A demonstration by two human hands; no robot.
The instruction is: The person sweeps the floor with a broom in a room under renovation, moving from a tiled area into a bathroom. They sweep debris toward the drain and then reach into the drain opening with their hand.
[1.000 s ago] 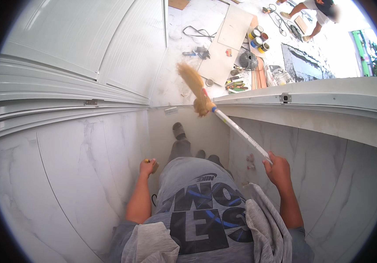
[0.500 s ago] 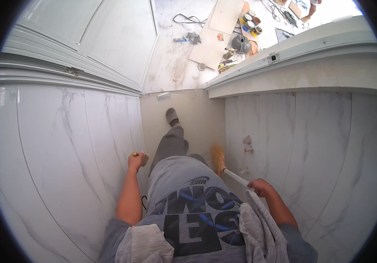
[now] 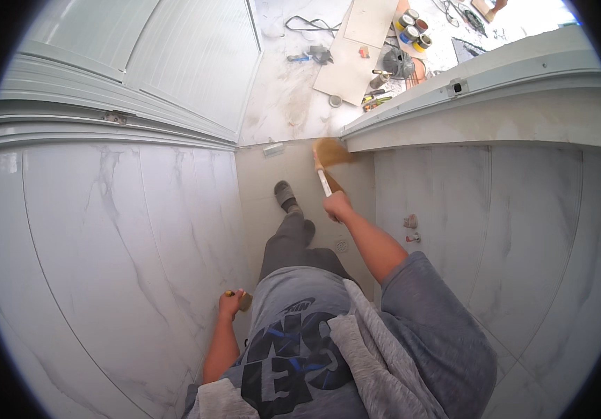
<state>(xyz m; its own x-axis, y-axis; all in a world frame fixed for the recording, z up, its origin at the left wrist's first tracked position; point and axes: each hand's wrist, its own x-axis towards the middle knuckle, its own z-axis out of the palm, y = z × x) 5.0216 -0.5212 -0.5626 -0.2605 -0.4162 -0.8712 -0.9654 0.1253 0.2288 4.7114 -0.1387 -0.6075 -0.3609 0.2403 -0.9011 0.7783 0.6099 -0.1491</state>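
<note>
My right hand (image 3: 337,207) grips the pale handle of a broom (image 3: 321,170). The broom's tan bristles, smeared by motion, reach the far end of the beige floor by the doorway. At my left side my left hand (image 3: 230,305) is closed round a small tool (image 3: 245,302) with a yellow end and a flat brownish part; its exact kind is unclear. That hand hangs close to the marbled wall tiles (image 3: 168,279). My slippered foot (image 3: 284,192) stands on the beige floor (image 3: 258,174), left of the broom.
White panelled door (image 3: 196,63) stands at the left of the doorway. A raised sill (image 3: 482,119) juts out at right, above wall tiles with pipe outlets (image 3: 411,222). Beyond lie boards (image 3: 346,70), paint cans (image 3: 410,33), tools and cables. Another person's hand (image 3: 497,5) shows far right.
My right hand has swung the broom forward from beside my right hip to the doorway. My left hand, still holding the small tool, now appears lower in the picture.
</note>
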